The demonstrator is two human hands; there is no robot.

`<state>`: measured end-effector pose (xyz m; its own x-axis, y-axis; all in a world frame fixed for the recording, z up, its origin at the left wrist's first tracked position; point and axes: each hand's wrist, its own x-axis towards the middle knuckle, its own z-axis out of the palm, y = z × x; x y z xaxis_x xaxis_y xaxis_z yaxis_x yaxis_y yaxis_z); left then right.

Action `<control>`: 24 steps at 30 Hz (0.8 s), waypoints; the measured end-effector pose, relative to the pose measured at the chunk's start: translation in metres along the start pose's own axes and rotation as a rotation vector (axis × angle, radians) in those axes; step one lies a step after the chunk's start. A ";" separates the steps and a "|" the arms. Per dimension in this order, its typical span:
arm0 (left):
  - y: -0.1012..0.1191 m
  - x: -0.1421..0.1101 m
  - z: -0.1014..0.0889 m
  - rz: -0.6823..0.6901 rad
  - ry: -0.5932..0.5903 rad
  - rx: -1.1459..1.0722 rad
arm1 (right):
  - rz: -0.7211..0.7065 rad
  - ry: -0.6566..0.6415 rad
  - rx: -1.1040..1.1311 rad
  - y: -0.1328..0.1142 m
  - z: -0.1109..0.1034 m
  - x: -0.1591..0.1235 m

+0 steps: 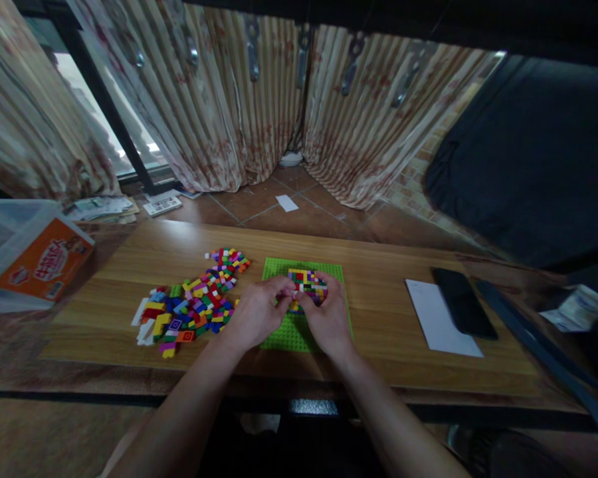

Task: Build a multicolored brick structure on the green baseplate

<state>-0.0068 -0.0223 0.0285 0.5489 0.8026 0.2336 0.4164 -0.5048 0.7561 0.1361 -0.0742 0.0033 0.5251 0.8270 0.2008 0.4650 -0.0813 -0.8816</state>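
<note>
A green studded baseplate (pixel 292 338) lies on the wooden board in front of me. On it sits a low block of multicoloured toy bricks (pixel 306 274), in yellow, red, white, purple and blue. My left hand (pixel 262 312) is at the block's left side, thumb and forefinger pinched on what looks like a small pink brick, mostly covered by the fingertips. My right hand (pixel 330 318) curves around the block's right side, its thumb on the near part and its fingers along the far right edge. Both hands hide parts of the block and plate.
Loose toy bricks (pixel 199 302) are heaped left of the plate on the wooden board (pixel 379 318). At the far left stands a clear plastic box (pixel 20 216) with an orange label. White paper (pixel 441 325) and a black phone (pixel 463 302) lie to the right. Curtains hang behind.
</note>
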 end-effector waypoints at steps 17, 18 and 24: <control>0.000 -0.003 0.011 -0.019 0.076 0.106 | -0.013 0.044 -0.009 0.001 0.007 -0.001; 0.001 -0.003 0.012 -0.025 0.080 0.110 | -0.011 0.042 -0.007 0.001 0.007 -0.001; 0.003 -0.002 0.007 -0.054 0.036 -0.006 | -0.005 0.012 -0.012 0.004 0.004 -0.001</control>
<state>-0.0015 -0.0276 0.0254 0.4991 0.8396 0.2145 0.4400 -0.4588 0.7719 0.1343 -0.0732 -0.0019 0.5311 0.8208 0.2104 0.4760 -0.0836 -0.8755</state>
